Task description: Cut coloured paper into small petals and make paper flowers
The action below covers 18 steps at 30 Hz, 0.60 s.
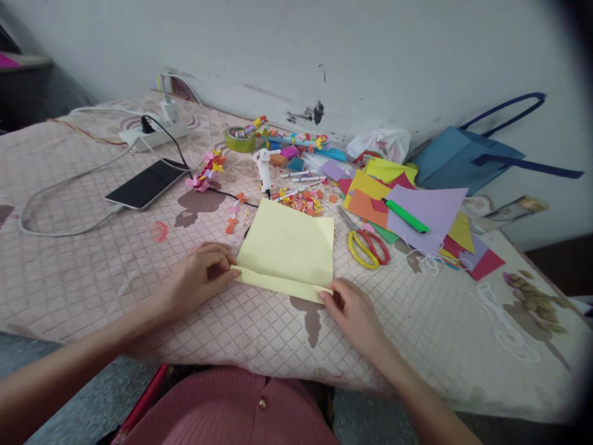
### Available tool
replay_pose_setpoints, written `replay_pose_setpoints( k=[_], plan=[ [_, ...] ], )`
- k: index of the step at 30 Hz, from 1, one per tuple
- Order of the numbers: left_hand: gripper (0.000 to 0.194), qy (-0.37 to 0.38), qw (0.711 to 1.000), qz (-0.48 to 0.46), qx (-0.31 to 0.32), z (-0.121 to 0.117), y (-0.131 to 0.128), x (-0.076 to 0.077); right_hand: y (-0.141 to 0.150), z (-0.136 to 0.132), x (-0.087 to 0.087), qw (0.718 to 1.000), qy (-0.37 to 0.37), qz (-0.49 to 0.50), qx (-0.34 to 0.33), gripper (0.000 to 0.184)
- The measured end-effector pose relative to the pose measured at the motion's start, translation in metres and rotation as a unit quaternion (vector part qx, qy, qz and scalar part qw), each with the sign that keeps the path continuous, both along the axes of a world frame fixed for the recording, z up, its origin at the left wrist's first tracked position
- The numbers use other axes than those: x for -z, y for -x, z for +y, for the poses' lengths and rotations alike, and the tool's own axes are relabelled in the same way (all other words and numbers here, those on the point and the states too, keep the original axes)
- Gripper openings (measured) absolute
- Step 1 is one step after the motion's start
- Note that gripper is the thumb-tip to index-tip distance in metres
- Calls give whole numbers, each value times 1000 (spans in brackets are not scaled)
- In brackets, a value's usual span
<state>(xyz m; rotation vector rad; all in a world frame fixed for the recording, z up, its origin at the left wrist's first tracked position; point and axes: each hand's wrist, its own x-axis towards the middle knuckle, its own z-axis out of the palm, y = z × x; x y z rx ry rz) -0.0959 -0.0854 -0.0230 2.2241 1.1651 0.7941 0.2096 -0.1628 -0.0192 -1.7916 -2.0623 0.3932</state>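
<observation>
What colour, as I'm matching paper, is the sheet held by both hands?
The sheet is plain pale yellow, best seen in the head view.

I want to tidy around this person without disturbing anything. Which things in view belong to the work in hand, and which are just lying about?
In the work:
pale yellow paper, near edge folded, held by the left hand and right hand

Lying about (the first three may be supplies):
scissors
glue gun
green marker
touchscreen device
power strip
blue bag
</observation>
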Motion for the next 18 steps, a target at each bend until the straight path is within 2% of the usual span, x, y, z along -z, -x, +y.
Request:
replay_pose_setpoints(
  k=[11, 18],
  plan=[
    [20, 4, 1000, 17, 26, 1, -2, -5, 0, -2, 6, 1000, -15, -14, 18, 23],
    [24, -45, 999, 25, -5, -2, -6, 3, 1, -6, 6, 1000, -16, -2, 9, 22]
  ],
)
